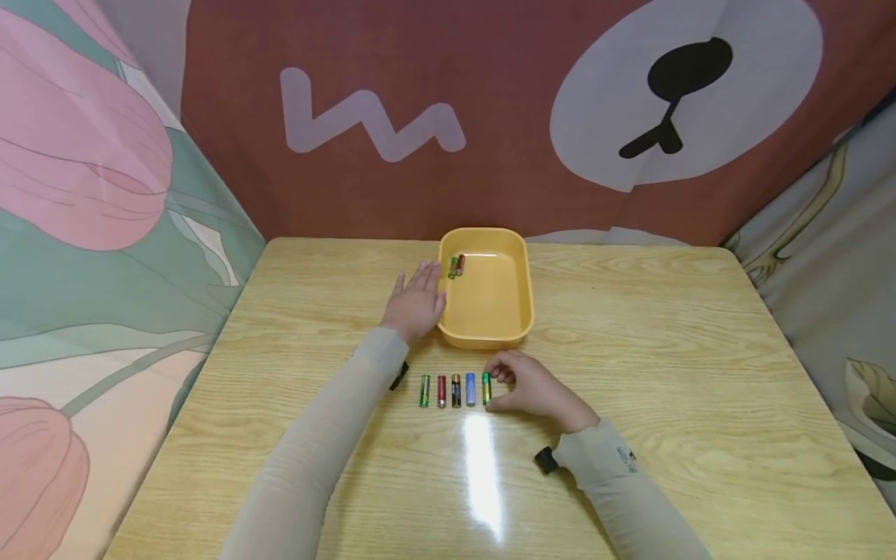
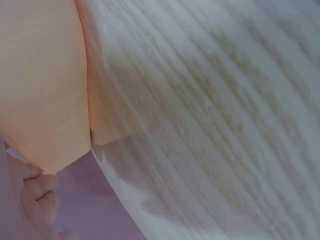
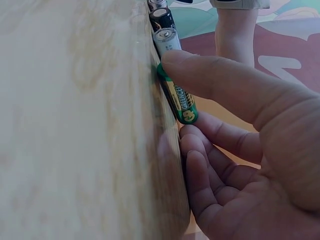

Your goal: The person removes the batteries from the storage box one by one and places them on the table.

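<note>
My right hand point(image 1: 528, 389) is at the right end of a row of batteries on the table, thumb and fingertips at the two ends of a green battery point(image 1: 486, 390). Up close in the right wrist view, the thumb lies on one end of that battery point(image 3: 181, 102). Left of it in the row lie a blue battery point(image 1: 470, 389), a black one point(image 1: 456, 391), a red one point(image 1: 442, 392) and another green one point(image 1: 425, 391). With fingers extended, my left hand point(image 1: 413, 305) rests against the left side of a yellow tray point(image 1: 490, 311).
Inside the tray, near its upper left, lie a green battery point(image 1: 453, 267) and a red battery point(image 1: 460, 265). The wooden table point(image 1: 644, 350) ends at patterned cloths behind and at both sides. A bright glare spot point(image 1: 483, 474) lies in front of the row.
</note>
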A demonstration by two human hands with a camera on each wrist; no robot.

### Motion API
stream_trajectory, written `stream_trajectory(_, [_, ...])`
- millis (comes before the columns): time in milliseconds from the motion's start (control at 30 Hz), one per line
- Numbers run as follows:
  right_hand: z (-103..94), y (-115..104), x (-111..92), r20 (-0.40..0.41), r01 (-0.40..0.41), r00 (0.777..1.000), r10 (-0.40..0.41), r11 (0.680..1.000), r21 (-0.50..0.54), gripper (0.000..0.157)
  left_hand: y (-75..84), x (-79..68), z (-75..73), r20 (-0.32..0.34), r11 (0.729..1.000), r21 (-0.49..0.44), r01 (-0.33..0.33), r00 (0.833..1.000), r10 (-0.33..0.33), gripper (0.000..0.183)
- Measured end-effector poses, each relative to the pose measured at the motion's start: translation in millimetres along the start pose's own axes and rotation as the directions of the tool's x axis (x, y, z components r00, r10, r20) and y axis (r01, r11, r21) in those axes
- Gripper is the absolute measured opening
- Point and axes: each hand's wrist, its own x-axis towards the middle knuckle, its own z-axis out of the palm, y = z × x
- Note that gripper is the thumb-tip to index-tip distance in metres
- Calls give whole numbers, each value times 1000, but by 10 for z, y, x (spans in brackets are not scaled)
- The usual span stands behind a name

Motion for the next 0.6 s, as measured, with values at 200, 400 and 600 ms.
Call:
stream_trajectory(200, [-5, 10, -2, 2, 22, 1000, -22, 1000, -11, 46, 2, 6, 4, -2, 1000, -16, 5, 1000, -6, 62])
stream_trajectory(400, [-6, 11, -3, 8, 33, 999, -33, 999, -16, 47, 6, 5, 0, 0, 1000, -19, 12, 1000, -12, 62])
stream_trajectory(600, [-8, 7, -5, 13, 29, 1000, -28, 999, -24, 48, 16, 3, -3, 4, 1000, -21, 15, 1000, -15, 62])
